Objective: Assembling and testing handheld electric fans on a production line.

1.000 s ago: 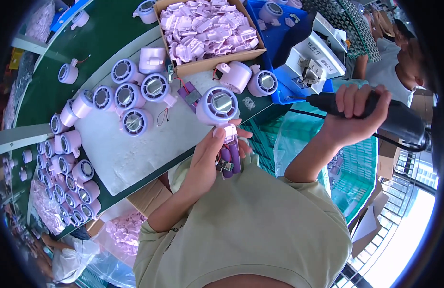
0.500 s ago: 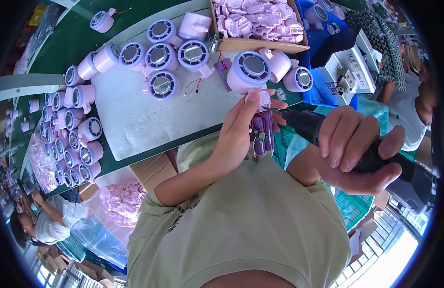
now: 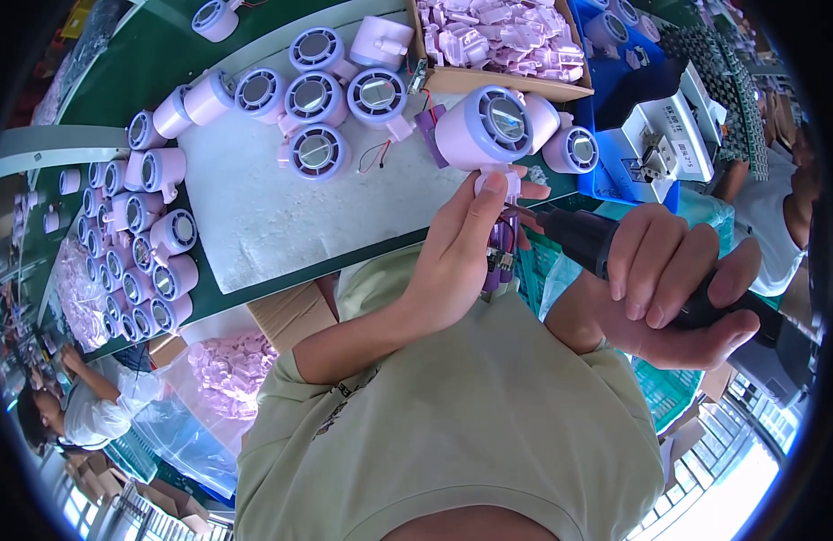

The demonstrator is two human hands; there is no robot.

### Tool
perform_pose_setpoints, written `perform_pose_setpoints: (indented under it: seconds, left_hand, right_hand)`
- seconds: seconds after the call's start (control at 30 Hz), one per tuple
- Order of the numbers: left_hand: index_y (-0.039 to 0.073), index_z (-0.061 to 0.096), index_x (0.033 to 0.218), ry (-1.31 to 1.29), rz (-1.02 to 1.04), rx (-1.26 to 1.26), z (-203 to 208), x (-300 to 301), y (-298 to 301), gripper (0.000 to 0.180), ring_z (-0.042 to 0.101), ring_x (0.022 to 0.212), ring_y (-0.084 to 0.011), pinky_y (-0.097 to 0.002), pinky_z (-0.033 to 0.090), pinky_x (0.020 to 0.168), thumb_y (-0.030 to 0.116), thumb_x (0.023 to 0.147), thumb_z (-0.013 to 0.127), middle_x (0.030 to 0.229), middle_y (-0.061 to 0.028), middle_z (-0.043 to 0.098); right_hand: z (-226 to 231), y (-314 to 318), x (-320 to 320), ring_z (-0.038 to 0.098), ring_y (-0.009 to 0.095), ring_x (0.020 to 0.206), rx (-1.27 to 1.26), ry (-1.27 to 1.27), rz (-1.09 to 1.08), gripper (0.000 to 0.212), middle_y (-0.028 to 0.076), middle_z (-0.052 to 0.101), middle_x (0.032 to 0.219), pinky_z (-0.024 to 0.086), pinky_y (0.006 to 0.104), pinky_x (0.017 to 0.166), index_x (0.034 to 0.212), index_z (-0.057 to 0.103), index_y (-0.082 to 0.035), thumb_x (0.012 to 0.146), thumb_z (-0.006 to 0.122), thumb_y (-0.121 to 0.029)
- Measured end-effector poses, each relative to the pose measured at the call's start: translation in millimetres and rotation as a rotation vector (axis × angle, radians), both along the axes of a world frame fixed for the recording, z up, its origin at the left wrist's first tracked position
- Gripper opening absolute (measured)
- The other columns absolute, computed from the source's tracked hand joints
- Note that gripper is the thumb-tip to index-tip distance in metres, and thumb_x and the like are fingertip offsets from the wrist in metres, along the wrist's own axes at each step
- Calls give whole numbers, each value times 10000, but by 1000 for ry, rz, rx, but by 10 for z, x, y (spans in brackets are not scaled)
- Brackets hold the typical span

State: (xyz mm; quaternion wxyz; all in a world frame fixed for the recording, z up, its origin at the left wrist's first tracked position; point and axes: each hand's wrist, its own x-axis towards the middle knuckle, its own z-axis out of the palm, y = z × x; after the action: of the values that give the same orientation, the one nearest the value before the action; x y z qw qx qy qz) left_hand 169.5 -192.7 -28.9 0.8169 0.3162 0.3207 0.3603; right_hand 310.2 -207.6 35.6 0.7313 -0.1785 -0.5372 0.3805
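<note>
My left hand point(image 3: 448, 261) is closed round the neck of a pink and lilac fan head point(image 3: 466, 133), thumb on top. The fan's round slotted face, with a shiny disc at its centre, is turned up and to the right. Below the neck hang purple battery cells point(image 3: 494, 278), red and dark wires and a small circuit board point(image 3: 500, 261), partly hidden by my fingers. A black electric screwdriver point(image 3: 574, 236) is gripped in my right hand point(image 3: 673, 279), its thin bit reaching the neck beside my left fingers. Whether the bit sits on a screw is too small to tell.
Several similar fan heads point(image 3: 315, 97) stand on the white mat point(image 3: 281, 225), more crowd the table's left side. A cardboard box point(image 3: 516, 79) of pink plastic parts sits at the back. Right of it, a blue bin point(image 3: 606, 185) holds a white box point(image 3: 655, 135). Another person point(image 3: 96, 401) is at far left.
The fan head in my left hand has turned to the right, and the left hand has moved slightly right. The screwdriver stays at the neck. The whole view has shifted a little.
</note>
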Motion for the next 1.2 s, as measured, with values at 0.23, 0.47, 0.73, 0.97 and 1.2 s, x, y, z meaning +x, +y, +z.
perform_pose_setpoints:
  seconds: [0.23,0.47,0.73,0.97,1.2]
  left_hand:
    - [-35,434,1339,-7,-59,61,66,-81,40,557,612,968,-168,-296,482,835,430,1053,326,1215,-146,612]
    - [-34,415,1391,-111,-183,64,86,-217,181,601,612,1062,-250,-349,489,913,430,1051,239,1293,-180,582]
    - [-62,504,1290,-32,-189,60,344,-374,653,500,656,994,-245,-342,523,856,349,1018,428,1210,-197,626]
    - [-81,513,1233,425,-184,246,508,-518,2380,419,668,904,-212,-325,560,765,263,996,493,1144,-195,659]
    - [-41,489,1235,300,-103,208,-90,-470,3815,383,656,827,-201,-305,562,702,264,1003,473,1161,-201,652]
  right_hand:
    - [20,2,-75,441,57,441,92,70,-33,302,-26,487,600,403,196,450,973,487,-116,951,551,-410]
    - [212,-123,255,463,52,438,75,300,-65,306,-32,488,596,420,192,453,962,520,-68,912,597,-360]
    - [82,-69,566,443,93,412,13,308,-192,309,19,453,595,424,243,430,1043,490,-18,959,510,-315]
    - [-154,28,789,575,146,616,-405,-117,-726,327,65,575,712,499,273,652,1229,452,23,969,518,-164]
    - [-279,103,763,525,242,1124,-182,-358,-1470,555,186,485,1257,415,388,988,1360,333,24,902,627,-85]
